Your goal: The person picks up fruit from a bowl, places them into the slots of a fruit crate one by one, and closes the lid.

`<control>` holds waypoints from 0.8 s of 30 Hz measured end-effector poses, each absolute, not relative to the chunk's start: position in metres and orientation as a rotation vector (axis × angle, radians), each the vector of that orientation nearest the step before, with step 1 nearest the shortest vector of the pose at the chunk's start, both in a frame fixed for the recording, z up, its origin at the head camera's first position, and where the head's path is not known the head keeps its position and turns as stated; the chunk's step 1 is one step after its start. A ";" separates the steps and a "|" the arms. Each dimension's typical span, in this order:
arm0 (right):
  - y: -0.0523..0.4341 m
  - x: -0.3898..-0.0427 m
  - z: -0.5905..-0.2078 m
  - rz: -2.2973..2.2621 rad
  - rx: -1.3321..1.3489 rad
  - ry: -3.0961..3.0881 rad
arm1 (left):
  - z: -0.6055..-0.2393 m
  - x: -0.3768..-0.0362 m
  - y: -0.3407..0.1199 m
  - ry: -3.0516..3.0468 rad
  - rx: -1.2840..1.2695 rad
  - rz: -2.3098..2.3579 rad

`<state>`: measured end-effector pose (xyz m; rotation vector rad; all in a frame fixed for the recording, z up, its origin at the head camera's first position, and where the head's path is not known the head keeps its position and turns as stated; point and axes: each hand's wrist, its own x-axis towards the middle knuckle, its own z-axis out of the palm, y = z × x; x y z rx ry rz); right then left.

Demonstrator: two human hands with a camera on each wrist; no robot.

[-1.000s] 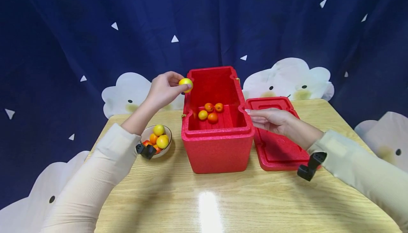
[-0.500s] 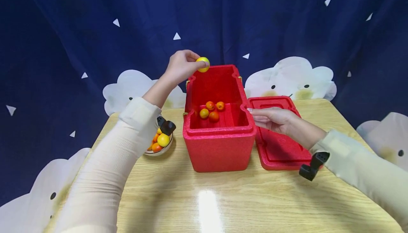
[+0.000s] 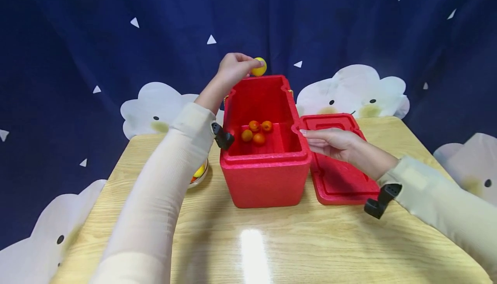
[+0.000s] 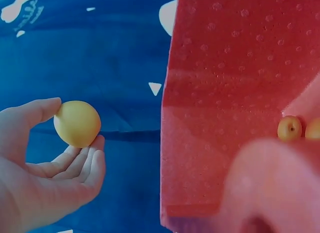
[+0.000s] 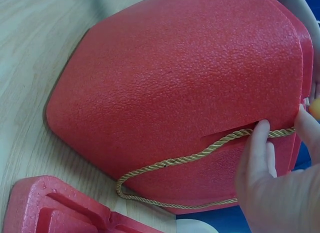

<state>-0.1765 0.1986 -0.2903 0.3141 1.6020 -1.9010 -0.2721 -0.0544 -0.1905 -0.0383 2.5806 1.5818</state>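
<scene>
Head view: dark blue curtain behind a wooden counter (image 3: 272,249). Left hand (image 3: 233,69) pinches a yellow fruit (image 3: 259,66) above the far rim of the red box (image 3: 265,167), where four fruits (image 3: 256,132) lie; right hand (image 3: 330,142), fingers extended, touches the box's side above the lid (image 3: 338,180). Released here, the fruit could fall behind the box.

Left wrist view: fingers (image 4: 80,160) grip the fruit (image 4: 77,123) outside the wall.

Right wrist view: fingers (image 5: 260,143) rest on the cord (image 5: 190,158); pressure could tip the box.
</scene>
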 end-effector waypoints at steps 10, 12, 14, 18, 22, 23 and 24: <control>0.197 -0.172 -0.289 -1.901 0.329 1.588 | -0.195 -0.284 -0.044 2.620 -0.064 1.489; 0.196 -0.171 -0.288 -1.906 0.325 1.581 | -0.196 -0.285 -0.041 2.657 -0.052 1.435; 0.196 -0.170 -0.288 -1.912 0.314 1.574 | -0.197 -0.286 -0.039 2.708 -0.032 1.353; 0.195 -0.169 -0.289 -1.916 0.298 1.581 | -0.199 -0.285 -0.036 2.790 0.016 1.168; 0.193 -0.169 -0.291 -1.915 0.296 1.587 | -0.199 -0.281 -0.037 2.822 0.008 1.073; 0.192 -0.169 -0.291 -1.914 0.296 1.587 | -0.198 -0.280 -0.038 2.830 0.002 1.062; 0.191 -0.169 -0.291 -1.911 0.299 1.589 | -0.197 -0.279 -0.040 2.835 -0.007 1.063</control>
